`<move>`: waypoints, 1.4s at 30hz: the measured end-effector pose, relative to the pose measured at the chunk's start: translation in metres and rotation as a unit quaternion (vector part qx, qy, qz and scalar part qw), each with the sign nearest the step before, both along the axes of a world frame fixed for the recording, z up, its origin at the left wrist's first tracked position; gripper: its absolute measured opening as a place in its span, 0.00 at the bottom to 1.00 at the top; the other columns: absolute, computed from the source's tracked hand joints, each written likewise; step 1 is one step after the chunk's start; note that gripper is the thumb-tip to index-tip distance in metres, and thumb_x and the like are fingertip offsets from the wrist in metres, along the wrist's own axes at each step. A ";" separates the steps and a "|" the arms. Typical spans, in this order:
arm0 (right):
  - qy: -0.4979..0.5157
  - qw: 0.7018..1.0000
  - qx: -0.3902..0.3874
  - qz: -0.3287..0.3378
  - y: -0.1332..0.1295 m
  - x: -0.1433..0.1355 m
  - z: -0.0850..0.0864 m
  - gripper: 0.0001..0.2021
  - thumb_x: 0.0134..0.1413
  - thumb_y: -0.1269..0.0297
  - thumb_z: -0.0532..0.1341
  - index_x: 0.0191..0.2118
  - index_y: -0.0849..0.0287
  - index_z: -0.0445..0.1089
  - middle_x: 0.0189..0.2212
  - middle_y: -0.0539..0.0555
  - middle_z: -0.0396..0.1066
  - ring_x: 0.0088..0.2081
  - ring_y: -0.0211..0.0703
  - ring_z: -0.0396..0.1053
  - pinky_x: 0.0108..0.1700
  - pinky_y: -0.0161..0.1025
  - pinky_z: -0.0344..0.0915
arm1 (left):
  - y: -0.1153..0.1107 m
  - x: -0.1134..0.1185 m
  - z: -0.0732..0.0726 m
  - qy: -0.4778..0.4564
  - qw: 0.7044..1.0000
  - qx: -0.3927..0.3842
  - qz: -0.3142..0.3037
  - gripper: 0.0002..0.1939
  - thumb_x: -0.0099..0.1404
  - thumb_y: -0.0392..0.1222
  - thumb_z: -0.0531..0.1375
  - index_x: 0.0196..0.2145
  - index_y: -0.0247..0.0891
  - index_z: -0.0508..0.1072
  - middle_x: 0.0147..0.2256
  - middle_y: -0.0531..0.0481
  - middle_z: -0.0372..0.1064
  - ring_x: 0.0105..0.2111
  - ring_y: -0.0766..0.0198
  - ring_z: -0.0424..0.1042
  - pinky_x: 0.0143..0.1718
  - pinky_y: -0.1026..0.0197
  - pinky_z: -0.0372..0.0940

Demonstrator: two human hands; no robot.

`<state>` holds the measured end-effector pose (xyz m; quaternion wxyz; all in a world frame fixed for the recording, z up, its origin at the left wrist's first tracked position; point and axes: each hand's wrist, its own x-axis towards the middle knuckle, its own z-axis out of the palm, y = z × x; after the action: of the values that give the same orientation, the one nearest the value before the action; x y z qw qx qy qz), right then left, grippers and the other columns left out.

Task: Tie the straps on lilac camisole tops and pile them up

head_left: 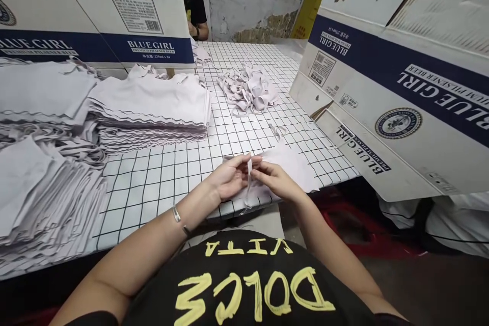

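Observation:
At the table's near edge, my left hand (232, 177) is closed with thumb and fingertips together on a narrow pale fabric strip (249, 175). My right hand (275, 179) meets it from the other side, its fingers pinched on the same strip, whose lower end hangs to the table edge. Under and behind both hands lies a flat pale fabric piece (296, 163), with a thin strap curling from its far end. The fingertips partly hide the strip's upper end.
Tall stacks of cut fabric (153, 99) fill the left side. A loose heap of fabric strips (250, 89) lies mid-table on the grid cloth (153, 178). Beer cartons stand at back left (148, 20) and right (382, 91). Another person's arm (200, 30) shows at the far end.

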<state>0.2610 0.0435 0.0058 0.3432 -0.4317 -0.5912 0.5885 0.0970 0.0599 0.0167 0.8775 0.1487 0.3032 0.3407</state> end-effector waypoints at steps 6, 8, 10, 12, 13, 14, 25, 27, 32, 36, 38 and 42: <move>0.018 0.993 -0.087 0.083 -0.011 0.003 0.002 0.15 0.51 0.54 0.65 0.36 0.62 0.75 0.32 0.54 0.74 0.34 0.41 0.71 0.41 0.40 0.68 | 0.023 -0.012 0.003 0.052 0.999 0.002 0.007 0.09 0.63 0.39 0.58 0.37 0.33 0.76 0.42 0.42 0.74 0.37 0.60 0.74 0.38 0.59 0.70; 0.002 0.986 -0.113 0.123 -0.016 0.011 0.004 0.14 0.50 0.54 0.66 0.35 0.63 0.74 0.31 0.54 0.74 0.33 0.40 0.71 0.42 0.40 0.67 | 0.032 -0.016 0.001 0.040 0.999 -0.009 0.024 0.08 0.62 0.39 0.59 0.38 0.34 0.75 0.43 0.42 0.74 0.40 0.58 0.74 0.44 0.53 0.70; -0.036 0.985 -0.116 0.124 -0.022 0.017 0.002 0.14 0.49 0.55 0.67 0.32 0.62 0.74 0.29 0.54 0.74 0.33 0.41 0.71 0.41 0.39 0.66 | 0.039 -0.019 -0.001 0.032 0.999 -0.020 0.038 0.07 0.62 0.38 0.59 0.37 0.33 0.75 0.43 0.41 0.74 0.42 0.56 0.75 0.46 0.50 0.69; -0.124 0.987 -0.080 0.067 -0.028 0.020 -0.004 0.13 0.49 0.55 0.67 0.30 0.62 0.74 0.28 0.54 0.75 0.32 0.42 0.71 0.37 0.38 0.65 | 0.043 -0.019 -0.002 0.027 0.998 -0.029 0.054 0.07 0.64 0.37 0.57 0.37 0.33 0.74 0.41 0.40 0.74 0.41 0.55 0.75 0.47 0.47 0.69; -0.192 0.981 -0.035 0.020 -0.032 0.020 -0.007 0.12 0.49 0.56 0.66 0.31 0.61 0.74 0.27 0.54 0.75 0.31 0.43 0.70 0.36 0.39 0.64 | 0.044 -0.018 -0.003 0.024 0.997 -0.032 0.065 0.08 0.64 0.37 0.56 0.37 0.32 0.73 0.41 0.40 0.74 0.41 0.55 0.75 0.47 0.46 0.69; -0.266 0.963 0.029 -0.036 -0.036 0.021 -0.010 0.11 0.51 0.57 0.66 0.32 0.61 0.75 0.27 0.55 0.75 0.30 0.43 0.70 0.35 0.39 0.63 | 0.046 -0.018 -0.003 0.019 0.996 -0.036 0.077 0.08 0.65 0.37 0.56 0.37 0.32 0.73 0.40 0.40 0.75 0.41 0.54 0.75 0.47 0.45 0.69; -0.275 0.909 0.300 -0.094 -0.042 0.029 -0.005 0.14 0.56 0.54 0.62 0.45 0.55 0.73 0.39 0.56 0.73 0.36 0.44 0.66 0.39 0.42 0.63 | 0.046 -0.013 -0.007 -0.011 0.995 -0.046 0.085 0.07 0.67 0.38 0.54 0.39 0.34 0.71 0.38 0.40 0.75 0.40 0.54 0.76 0.44 0.46 0.71; -0.221 0.948 0.203 -0.109 -0.019 0.018 -0.004 0.15 0.58 0.56 0.60 0.48 0.57 0.70 0.40 0.56 0.72 0.34 0.41 0.67 0.38 0.40 0.65 | 0.043 -0.011 -0.005 -0.026 0.997 -0.031 0.063 0.07 0.67 0.34 0.53 0.39 0.32 0.71 0.38 0.39 0.75 0.41 0.54 0.76 0.45 0.46 0.70; -0.132 0.984 0.041 0.108 0.025 0.006 -0.003 0.13 0.52 0.56 0.64 0.36 0.62 0.73 0.36 0.55 0.73 0.38 0.43 0.70 0.46 0.42 0.65 | 0.048 -0.010 0.004 -0.044 0.998 -0.007 0.042 0.09 0.65 0.27 0.52 0.39 0.29 0.70 0.36 0.40 0.75 0.38 0.60 0.76 0.46 0.56 0.71; -0.065 0.976 -0.023 0.204 0.024 0.012 -0.002 0.12 0.49 0.57 0.66 0.36 0.62 0.71 0.42 0.56 0.72 0.45 0.44 0.69 0.51 0.44 0.64 | 0.060 -0.012 0.008 -0.030 0.997 0.000 0.067 0.10 0.66 0.27 0.52 0.41 0.28 0.70 0.35 0.40 0.75 0.38 0.60 0.76 0.46 0.57 0.70; 0.002 0.991 -0.044 0.128 0.022 0.009 -0.004 0.15 0.48 0.58 0.67 0.39 0.59 0.67 0.43 0.55 0.71 0.43 0.41 0.70 0.45 0.41 0.66 | 0.062 -0.010 0.009 -0.031 0.997 -0.009 0.063 0.11 0.66 0.27 0.51 0.42 0.28 0.70 0.35 0.40 0.75 0.39 0.60 0.76 0.46 0.57 0.70; 0.041 0.998 -0.041 0.001 0.030 -0.008 -0.011 0.21 0.47 0.56 0.68 0.45 0.57 0.64 0.32 0.49 0.70 0.28 0.35 0.66 0.30 0.35 0.65 | 0.059 0.000 0.009 -0.047 0.998 -0.020 0.046 0.11 0.67 0.27 0.50 0.42 0.29 0.70 0.36 0.39 0.75 0.39 0.59 0.76 0.47 0.55 0.70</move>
<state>0.2529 0.0734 -0.0056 0.3483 -0.4202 -0.5527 0.6298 0.0966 0.1192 0.0257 0.8770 0.1005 0.2746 0.3813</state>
